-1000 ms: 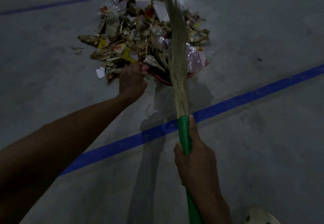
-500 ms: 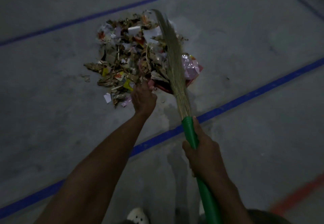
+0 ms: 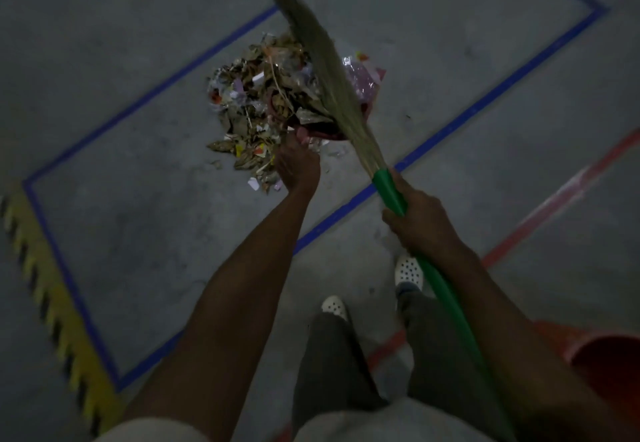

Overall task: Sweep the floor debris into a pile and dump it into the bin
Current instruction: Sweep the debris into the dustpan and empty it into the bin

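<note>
- Heap of dry brown leaves, paper scraps and plastic wrappers [image 3: 256,102] on a grey concrete floor [image 3: 138,233], mid-view.
- Dark red plastic dustpan [image 3: 367,109] under the heap's right half and mostly buried. Cannot tell whether lifted or resting.
- At the heap's near edge, left hand [image 3: 298,168], fingers curled round the dustpan's pinkish handle.
- Nearer than the heap and to its right, right hand [image 3: 419,223], fingers wrapped closed round the green plastic handle of a straw-bristled broom [image 3: 325,60].
- Bristles slanting across the heap's right side, tips past its far edge.
- Orange-red plastic bin [image 3: 609,355] well apart from the heap, much nearer and to the right, only partly in view.
- Blue tape rectangle [image 3: 104,126] around the heap.
- Red tape line [image 3: 554,206] nearer than the heap and to its right.
- Yellow-and-black hazard strip [image 3: 62,303] to the heap's left.
- 2 white perforated shoes [image 3: 408,270] and dark trousers [image 3: 329,355] nearer than the heap, between the arms.
</note>
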Demonstrator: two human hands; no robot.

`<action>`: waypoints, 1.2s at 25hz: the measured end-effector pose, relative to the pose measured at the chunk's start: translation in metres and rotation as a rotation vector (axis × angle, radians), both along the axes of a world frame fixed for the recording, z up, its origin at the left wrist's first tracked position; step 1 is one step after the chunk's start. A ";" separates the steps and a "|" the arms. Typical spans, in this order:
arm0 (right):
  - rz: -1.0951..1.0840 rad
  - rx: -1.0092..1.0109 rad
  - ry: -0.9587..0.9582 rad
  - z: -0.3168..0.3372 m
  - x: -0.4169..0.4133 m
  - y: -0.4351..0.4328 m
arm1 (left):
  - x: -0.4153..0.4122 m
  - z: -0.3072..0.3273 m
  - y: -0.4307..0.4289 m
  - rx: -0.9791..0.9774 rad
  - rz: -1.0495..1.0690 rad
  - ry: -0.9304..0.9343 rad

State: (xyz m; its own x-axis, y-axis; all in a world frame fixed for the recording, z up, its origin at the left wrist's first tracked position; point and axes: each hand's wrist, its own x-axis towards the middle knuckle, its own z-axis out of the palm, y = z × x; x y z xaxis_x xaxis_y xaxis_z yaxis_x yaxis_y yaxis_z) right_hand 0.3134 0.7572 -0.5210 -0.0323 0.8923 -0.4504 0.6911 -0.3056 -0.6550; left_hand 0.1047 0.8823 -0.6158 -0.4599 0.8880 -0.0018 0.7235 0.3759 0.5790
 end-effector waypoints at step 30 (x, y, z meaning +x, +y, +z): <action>-1.268 0.083 0.000 0.066 0.221 -0.308 | 0.468 0.088 -0.172 -0.045 -1.225 -0.023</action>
